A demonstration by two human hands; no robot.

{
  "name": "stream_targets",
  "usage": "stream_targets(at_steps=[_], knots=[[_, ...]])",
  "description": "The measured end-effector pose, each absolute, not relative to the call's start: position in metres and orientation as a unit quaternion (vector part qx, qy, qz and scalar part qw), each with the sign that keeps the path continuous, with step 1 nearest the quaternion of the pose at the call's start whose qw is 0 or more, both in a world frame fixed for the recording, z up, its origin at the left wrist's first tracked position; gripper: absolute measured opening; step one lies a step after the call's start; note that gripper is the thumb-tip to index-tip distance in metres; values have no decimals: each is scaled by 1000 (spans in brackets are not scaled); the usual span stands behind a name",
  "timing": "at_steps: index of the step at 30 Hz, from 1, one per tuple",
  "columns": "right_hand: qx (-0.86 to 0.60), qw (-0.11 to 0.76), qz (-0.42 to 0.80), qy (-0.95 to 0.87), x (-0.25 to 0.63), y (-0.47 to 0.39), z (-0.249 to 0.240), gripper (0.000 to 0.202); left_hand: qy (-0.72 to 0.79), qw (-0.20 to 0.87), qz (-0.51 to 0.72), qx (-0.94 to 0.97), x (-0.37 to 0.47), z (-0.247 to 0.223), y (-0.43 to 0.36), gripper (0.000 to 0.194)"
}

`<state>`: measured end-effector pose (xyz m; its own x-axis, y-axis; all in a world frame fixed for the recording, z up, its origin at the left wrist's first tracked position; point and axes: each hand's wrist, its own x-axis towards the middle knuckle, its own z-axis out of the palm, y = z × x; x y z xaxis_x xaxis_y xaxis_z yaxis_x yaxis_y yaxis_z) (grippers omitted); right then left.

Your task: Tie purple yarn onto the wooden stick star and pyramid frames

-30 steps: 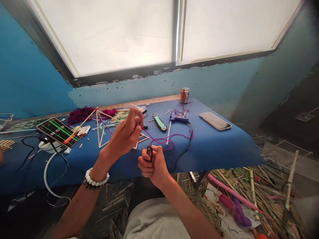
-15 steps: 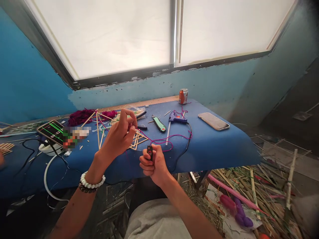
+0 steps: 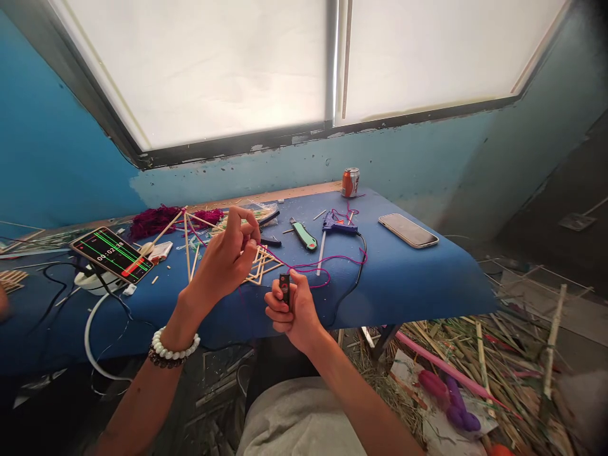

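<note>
My left hand [image 3: 231,249], a white beaded bracelet at its wrist, is raised over the table with thumb and fingers pinched. Purple string [image 3: 313,261] runs from those fingertips and loops to the right across the blue tabletop. Behind and beside this hand is a frame of thin wooden sticks [image 3: 187,247], partly hidden by the hand. My right hand [image 3: 297,310] is closed around a small black object with red marks [image 3: 284,290], held upright at the table's front edge. Its lower part is hidden in the fingers.
A green utility knife [image 3: 303,235], a blue glue gun [image 3: 338,223] with a black cord, a phone [image 3: 408,230] and a can [image 3: 350,182] lie or stand to the right. Leftward are a lit phone [image 3: 107,252] and purple string bundles [image 3: 154,223]. Another person's hand [image 3: 2,305] shows at the edge.
</note>
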<state>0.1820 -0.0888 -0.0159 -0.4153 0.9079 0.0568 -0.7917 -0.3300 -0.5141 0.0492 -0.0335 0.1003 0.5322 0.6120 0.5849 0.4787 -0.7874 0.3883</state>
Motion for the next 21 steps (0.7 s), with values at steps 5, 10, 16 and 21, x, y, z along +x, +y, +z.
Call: stream_targets(at_steps=[5, 10, 16, 21], knots=[[-91, 585, 756, -279, 189, -96, -14, 43, 346, 96, 285, 888, 53, 88, -42, 3], [-147, 616, 710, -308, 193, -96, -11, 53, 316, 214, 292, 877, 60, 63, -52, 22], [-196, 639, 671, -321, 190, -91, -12, 52, 341, 212, 305, 864, 64, 56, -57, 25], [-212, 662, 642, -324, 188, -89, -17, 49, 328, 277, 279, 859, 65, 57, -57, 22]])
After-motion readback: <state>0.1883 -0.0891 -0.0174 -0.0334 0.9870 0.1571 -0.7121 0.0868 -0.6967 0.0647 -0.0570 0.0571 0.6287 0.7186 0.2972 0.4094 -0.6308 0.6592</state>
